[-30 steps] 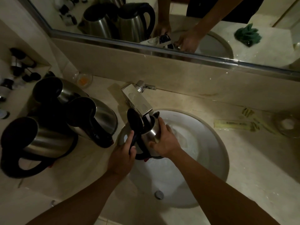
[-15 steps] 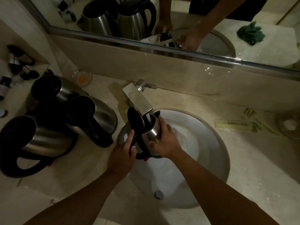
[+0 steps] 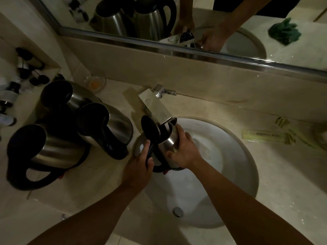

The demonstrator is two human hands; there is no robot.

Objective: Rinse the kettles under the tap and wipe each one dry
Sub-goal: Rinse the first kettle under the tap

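A steel kettle (image 3: pixel 168 142) with a black handle and its black lid (image 3: pixel 149 128) flipped up sits right under the chrome tap (image 3: pixel 154 107), over the left side of the white sink (image 3: pixel 235 156). My left hand (image 3: pixel 139 167) grips its black handle. My right hand (image 3: pixel 184 149) wraps around the steel body. Three more steel kettles stand on the counter to the left: one at the back (image 3: pixel 70 96), one in the middle (image 3: pixel 113 128), one nearest me (image 3: pixel 47 152). Whether water is running I cannot tell.
A mirror (image 3: pixel 194 23) runs along the back wall; a green cloth (image 3: pixel 283 33) shows in its reflection. Small dark-capped bottles (image 3: pixel 23 68) fill a shelf at far left. A small glass dish (image 3: pixel 96 84) stands behind the kettles. Packaged sachets (image 3: pixel 263 136) lie right of the sink.
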